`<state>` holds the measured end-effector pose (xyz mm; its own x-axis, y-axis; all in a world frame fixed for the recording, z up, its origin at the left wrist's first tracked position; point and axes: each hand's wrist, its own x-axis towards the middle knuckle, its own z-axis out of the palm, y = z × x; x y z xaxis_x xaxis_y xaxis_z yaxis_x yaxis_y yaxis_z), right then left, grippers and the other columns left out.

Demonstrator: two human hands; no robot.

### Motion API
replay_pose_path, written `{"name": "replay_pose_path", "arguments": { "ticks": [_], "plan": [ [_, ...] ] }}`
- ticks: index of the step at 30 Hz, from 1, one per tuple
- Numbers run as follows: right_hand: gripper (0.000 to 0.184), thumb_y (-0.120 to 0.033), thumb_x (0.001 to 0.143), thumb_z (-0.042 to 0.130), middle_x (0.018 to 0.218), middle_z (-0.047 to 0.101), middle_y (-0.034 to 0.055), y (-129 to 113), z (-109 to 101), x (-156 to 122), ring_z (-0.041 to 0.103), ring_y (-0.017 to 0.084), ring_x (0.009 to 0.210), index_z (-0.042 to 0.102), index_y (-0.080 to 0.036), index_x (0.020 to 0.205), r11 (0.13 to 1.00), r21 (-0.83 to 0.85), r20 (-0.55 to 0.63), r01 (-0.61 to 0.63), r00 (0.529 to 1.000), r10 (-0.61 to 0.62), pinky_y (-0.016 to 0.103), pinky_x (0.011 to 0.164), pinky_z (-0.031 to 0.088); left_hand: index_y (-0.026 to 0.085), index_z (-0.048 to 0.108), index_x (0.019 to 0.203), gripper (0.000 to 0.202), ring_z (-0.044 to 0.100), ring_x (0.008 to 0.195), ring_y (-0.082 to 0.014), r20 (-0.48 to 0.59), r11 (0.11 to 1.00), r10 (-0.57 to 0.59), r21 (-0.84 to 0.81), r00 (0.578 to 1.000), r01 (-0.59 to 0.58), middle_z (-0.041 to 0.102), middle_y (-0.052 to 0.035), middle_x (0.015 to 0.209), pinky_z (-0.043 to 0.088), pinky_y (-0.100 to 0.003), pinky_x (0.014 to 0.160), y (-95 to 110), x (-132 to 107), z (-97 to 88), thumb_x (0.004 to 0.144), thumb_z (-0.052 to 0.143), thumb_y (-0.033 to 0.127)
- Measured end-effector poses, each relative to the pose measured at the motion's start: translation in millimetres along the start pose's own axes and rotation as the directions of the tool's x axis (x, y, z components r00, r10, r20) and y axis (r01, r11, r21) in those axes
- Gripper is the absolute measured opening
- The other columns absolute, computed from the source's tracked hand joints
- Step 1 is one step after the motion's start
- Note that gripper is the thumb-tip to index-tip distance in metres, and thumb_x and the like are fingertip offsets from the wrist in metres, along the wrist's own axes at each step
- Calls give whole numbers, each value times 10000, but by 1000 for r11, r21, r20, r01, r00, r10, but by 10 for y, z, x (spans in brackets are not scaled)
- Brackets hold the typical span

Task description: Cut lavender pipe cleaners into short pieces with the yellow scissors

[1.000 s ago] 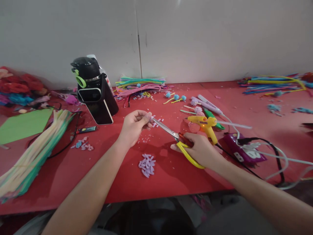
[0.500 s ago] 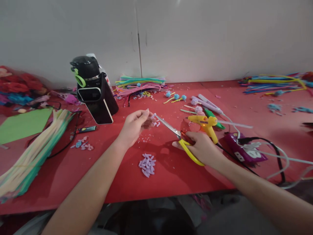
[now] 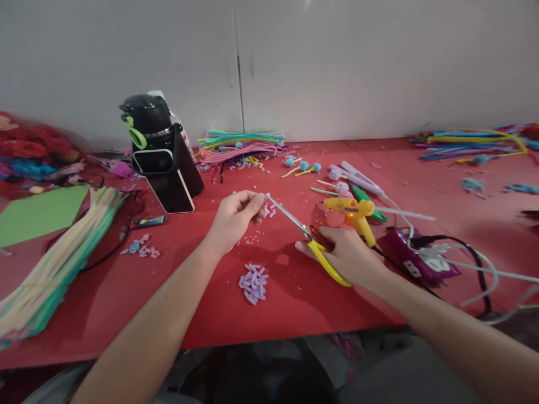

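Note:
My left hand (image 3: 234,217) hovers over the red table (image 3: 295,303) with its fingers pinched together on a small pale purple piece that I can barely make out. My right hand (image 3: 343,255) grips yellow-handled scissors (image 3: 307,238). Their blades point up-left, and the tips sit right at my left fingertips. A small heap of cut purple pipe cleaner bits (image 3: 253,283) lies on the table below and between my hands.
A yellow glue gun (image 3: 356,213) stands just behind my right hand, with a purple power strip (image 3: 416,259) and cables to its right. A black bottle and stand (image 3: 162,160), pipe cleaner bundles (image 3: 242,147), a pale stick bundle (image 3: 54,264) and green paper (image 3: 40,213) lie around.
The scissors and my right hand have shifted slightly up and left, closer to my left fingertips. My left hand has stayed nearly in place, still pinched.

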<state>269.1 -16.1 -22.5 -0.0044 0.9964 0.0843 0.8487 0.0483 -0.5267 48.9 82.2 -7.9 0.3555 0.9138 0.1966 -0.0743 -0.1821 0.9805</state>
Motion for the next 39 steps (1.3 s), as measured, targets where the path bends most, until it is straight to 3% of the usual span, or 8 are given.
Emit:
{"name": "replay_pose_path", "arguments": {
  "ticks": [7,16,23,27,32,39],
  "plan": [
    [589,-759,765,545,509,365,-42,-80,-10,-14,293,97,475,346,-231,595,999,3,37,-40,999,40,270,482,225,140,650,771,272,561,560,-84,-66,1000,20,-1,998,-20,639,-15,652,458,-217,554,10,-14,41,861,687,394],
    [607,-781,786,501,522,390,-36,-59,7,-26,317,104,491,322,-230,606,998,-8,67,-69,995,70,273,500,241,142,652,776,252,569,556,-80,-48,998,35,52,998,-33,644,-17,660,469,-215,558,1,-14,41,883,663,370],
    [539,-702,894,392,596,532,26,-144,-62,-12,476,168,576,434,-220,658,923,-381,89,-50,992,90,284,545,228,147,654,784,233,569,565,-83,-14,995,68,78,998,-67,640,-17,664,471,-219,565,9,-19,43,896,649,351],
    [524,-662,923,373,622,564,45,-170,-53,15,547,196,618,464,-214,669,870,-492,86,-30,993,83,290,559,220,145,657,793,209,566,575,-87,-18,996,75,42,997,-74,635,-20,670,470,-225,569,-1,-9,50,889,655,331],
    [498,-607,943,394,612,566,46,-163,-28,24,539,185,605,458,-209,651,887,-461,84,-9,995,54,285,564,225,148,656,810,167,564,597,-92,-5,996,56,-65,998,-56,630,-18,691,461,-233,584,-11,-14,33,861,676,306],
    [460,-549,917,475,550,504,18,-88,34,7,431,141,510,425,-214,607,939,-341,58,40,998,-22,284,540,201,162,636,786,159,536,598,-93,-6,995,86,-45,996,-87,597,-10,674,448,-243,593,17,-35,22,869,658,295]
  ]
}}
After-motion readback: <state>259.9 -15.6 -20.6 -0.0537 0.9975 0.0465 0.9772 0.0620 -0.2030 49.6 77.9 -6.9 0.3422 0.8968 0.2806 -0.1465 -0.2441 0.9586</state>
